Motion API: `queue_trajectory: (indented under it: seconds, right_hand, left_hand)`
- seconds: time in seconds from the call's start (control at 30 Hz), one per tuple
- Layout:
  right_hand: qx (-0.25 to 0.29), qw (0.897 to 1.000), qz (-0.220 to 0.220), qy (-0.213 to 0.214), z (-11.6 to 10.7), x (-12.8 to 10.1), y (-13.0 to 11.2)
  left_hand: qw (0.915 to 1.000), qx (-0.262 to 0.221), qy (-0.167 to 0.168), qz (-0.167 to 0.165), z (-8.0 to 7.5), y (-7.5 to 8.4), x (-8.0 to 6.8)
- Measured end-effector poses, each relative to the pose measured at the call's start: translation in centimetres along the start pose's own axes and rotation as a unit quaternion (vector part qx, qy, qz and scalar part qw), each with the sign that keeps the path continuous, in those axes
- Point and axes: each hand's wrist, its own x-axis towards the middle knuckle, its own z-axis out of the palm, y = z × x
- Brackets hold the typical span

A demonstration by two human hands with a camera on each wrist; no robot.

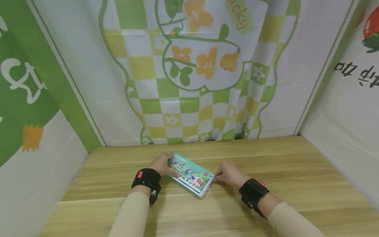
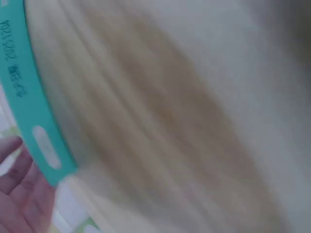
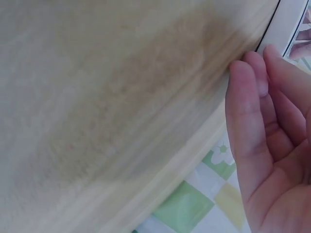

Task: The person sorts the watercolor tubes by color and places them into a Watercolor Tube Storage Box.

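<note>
A thin book with a teal, leaf-patterned cover [image 1: 191, 175] lies slanted on the wooden table [image 1: 275, 164]. My left hand [image 1: 165, 165] grips its far left end, thumb on the cover. My right hand [image 1: 219, 177] pinches its near right corner. In the left wrist view the book's teal edge [image 2: 35, 109] runs down the left side, with my left hand [image 2: 19, 191] just under it. In the right wrist view the fingers [image 3: 255, 126] of my right hand reach up to the book's white edge [image 3: 285, 26]. Both wrists wear black straps.
Printed cloth walls enclose the table on three sides: a green and yellow chequered flower sheet [image 1: 192, 82] at the back, a green one [image 1: 26, 98] at the left, a white one [image 1: 349, 108] at the right. Bare wood surrounds the book.
</note>
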Motion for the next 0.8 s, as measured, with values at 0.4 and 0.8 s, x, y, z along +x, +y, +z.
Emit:
queue_trajectory:
  seconds: [0.4, 0.8]
  right_hand:
    - [-0.094, 0.995, 0.030, 0.007, 0.7, 0.4, -0.9]
    - [-0.089, 0.995, 0.044, -0.017, 0.8, 0.7, -1.0]
  left_hand:
    - [0.9994, 0.010, -0.016, -0.029, -0.3, 0.7, 0.1]
    - [0.9981, -0.013, 0.009, -0.060, 0.2, 1.1, -0.4]
